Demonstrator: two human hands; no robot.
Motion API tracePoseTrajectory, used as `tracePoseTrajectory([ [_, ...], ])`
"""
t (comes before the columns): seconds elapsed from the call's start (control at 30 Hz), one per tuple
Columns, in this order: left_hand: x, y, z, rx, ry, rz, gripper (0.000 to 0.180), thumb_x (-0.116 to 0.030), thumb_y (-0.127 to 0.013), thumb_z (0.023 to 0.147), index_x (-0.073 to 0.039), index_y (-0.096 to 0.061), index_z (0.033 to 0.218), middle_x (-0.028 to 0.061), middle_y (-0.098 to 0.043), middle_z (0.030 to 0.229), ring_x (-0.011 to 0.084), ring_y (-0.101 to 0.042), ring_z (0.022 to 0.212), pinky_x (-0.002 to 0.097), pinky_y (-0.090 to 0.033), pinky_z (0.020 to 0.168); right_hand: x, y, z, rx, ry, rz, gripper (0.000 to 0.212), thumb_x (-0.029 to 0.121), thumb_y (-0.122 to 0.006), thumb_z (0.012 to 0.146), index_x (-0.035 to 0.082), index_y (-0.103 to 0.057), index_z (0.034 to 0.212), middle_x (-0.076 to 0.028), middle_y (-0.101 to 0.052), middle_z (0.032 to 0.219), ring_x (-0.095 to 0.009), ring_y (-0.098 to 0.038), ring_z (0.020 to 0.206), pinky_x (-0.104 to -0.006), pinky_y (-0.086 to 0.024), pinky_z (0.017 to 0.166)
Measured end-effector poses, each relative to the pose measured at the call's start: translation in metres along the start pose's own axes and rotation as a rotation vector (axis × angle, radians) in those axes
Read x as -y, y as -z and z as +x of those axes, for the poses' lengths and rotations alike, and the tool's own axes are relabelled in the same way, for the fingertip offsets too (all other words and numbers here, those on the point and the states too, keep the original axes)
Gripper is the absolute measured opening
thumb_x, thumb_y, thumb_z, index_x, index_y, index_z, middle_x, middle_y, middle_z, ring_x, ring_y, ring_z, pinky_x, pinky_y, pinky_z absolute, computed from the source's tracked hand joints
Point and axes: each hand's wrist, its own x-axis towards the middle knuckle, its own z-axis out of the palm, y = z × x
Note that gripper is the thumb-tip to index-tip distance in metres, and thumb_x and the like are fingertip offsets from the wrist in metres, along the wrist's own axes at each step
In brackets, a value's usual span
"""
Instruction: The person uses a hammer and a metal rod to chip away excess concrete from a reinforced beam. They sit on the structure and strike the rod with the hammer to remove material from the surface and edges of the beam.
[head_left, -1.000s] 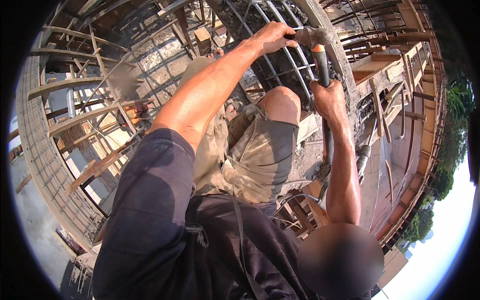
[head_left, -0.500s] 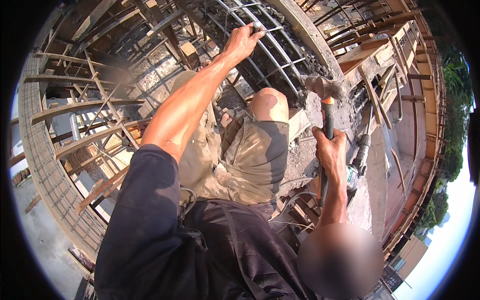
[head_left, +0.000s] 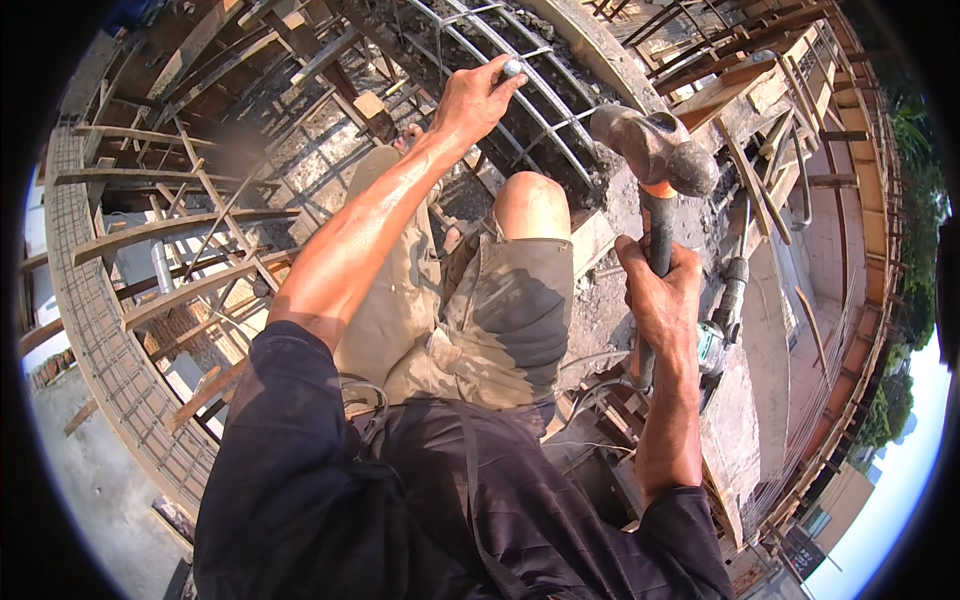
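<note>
- bar mat (head_left: 105, 340): far left, a curved strip of crossed steel bars.
- timbers (head_left: 190, 224): rough lengths, crossing at several angles, right of the bar mat.
- left hand (head_left: 470, 108): arm outstretched; thumb and fingers pinching the rod.
- rod (head_left: 512, 68): grey metal, round end showing past the fingertips, above the rebar; remainder concealed by the left hand.
- knee (head_left: 532, 205): bare, bent, between the two arms.
- rebar (head_left: 550, 95): parallel bars with cross ties, in a dark trough beyond the knee.
- right hand (head_left: 662, 295): fingers wrapped round the handle of the hammer.
- hammer (head_left: 658, 215): worn metal head uppermost, orange band below it, dark handle; head well apart from the rod, to its right.
- power tool (head_left: 715, 345): black and teal, just beside the right hand, on its outer side.
- form (head_left: 725, 92): wooden, open-topped, beyond the power tool.
- trees (head_left: 890, 405): green, far right edge.
</note>
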Motion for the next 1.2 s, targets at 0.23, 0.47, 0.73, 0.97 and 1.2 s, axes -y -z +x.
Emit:
tracePoseTrajectory([
  [0.23, -0.006, 0.005, 0.041, 0.213, 0.057, 0.064, 0.022, -0.027, -0.061, 0.099, -0.013, -0.066, 0.115, 0.009, -0.066, 0.075, 0.0139, -0.056, 0.066, 0.0389, -0.046, 0.065, 0.071, 0.008, 0.015, -0.089, 0.242, 0.03, 0.032, 0.026, -0.072, 0.084, -0.002, -0.064, 0.07, 0.003, -0.049, 0.057, -0.006, -0.042, 0.056, -0.028, -0.034, 0.052],
  [0.47, 0.017, 0.011, 0.054, 0.279, 0.018, 0.005, 0.02, -0.021, -0.059, 0.099, -0.012, -0.066, 0.115, 0.0044, -0.06, 0.075, 0.0136, -0.05, 0.069, 0.0358, -0.044, 0.067, 0.106, 0.002, 0.031, -0.153, 0.463, 0.11, 0.027, 0.024, -0.076, 0.085, 0.005, -0.062, 0.072, 0.003, -0.047, 0.051, -0.006, -0.042, 0.042, -0.0228, -0.031, 0.041],
  [0.73, 0.033, 0.017, 0.053, 0.26, -0.088, -0.049, 0.021, -0.018, -0.052, 0.1, -0.008, -0.063, 0.115, 0.0119, -0.06, 0.074, 0.0193, -0.057, 0.069, 0.0404, -0.047, 0.069, 0.089, -0.052, 0.079, -0.048, 0.442, -0.002, 0.036, 0.027, -0.065, 0.085, -0.005, -0.062, 0.068, -0.006, -0.054, 0.054, -0.012, -0.051, 0.055, -0.0328, -0.043, 0.054],
  [0.97, 0.04, 0.026, 0.056, 0.384, -0.002, -0.107, 0.022, -0.019, -0.049, 0.101, -0.007, -0.063, 0.115, 0.0084, -0.056, 0.072, 0.0189, -0.055, 0.071, 0.0408, -0.046, 0.07, 0.081, -0.058, 0.079, 0.035, 0.317, -0.126, 0.037, 0.031, -0.069, 0.082, -0.002, -0.058, 0.069, -0.003, -0.052, 0.054, -0.011, -0.048, 0.047, -0.0306, -0.038, 0.046],
  [1.2, 0.044, 0.019, 0.059, 0.366, -0.052, -0.014, 0.024, -0.023, -0.05, 0.103, -0.011, -0.063, 0.118, 0.0119, -0.064, 0.084, 0.0224, -0.061, 0.081, 0.0421, -0.047, 0.078, 0.143, -0.031, 0.05, -0.107, 0.883, 0.565, 0.032, 0.018, -0.065, 0.092, 0.01, -0.054, 0.064, 0.004, -0.042, 0.05, -0.004, -0.039, 0.04, -0.0222, -0.03, 0.04],
])
